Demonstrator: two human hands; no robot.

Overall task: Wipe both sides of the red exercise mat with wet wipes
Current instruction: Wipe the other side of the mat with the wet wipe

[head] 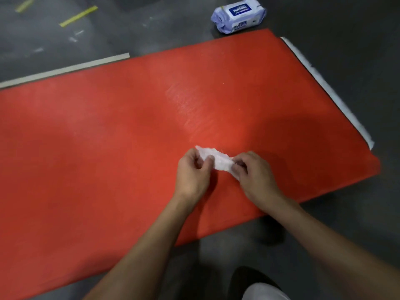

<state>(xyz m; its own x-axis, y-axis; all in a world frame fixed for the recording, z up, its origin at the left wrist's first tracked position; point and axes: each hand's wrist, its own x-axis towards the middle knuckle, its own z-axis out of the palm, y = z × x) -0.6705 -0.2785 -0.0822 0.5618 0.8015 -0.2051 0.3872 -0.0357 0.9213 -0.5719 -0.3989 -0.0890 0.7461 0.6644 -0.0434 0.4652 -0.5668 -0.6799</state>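
The red exercise mat (108,148) lies flat on the dark floor and fills most of the view. Over its near right part, a crumpled white wet wipe (217,160) is stretched between both hands. My left hand (191,173) pinches the wipe's left end. My right hand (255,172) pinches its right end. A damp, shiny streak shows on the mat beyond the hands. The pack of wet wipes (239,15), pale blue with a dark blue label, lies on the floor past the mat's far right corner.
White tape strips (329,92) run along the mat's right edge, and another (65,69) along its far edge. Yellow tape marks (79,16) sit on the grey floor at the far left. A dark shoe (249,278) shows at the bottom.
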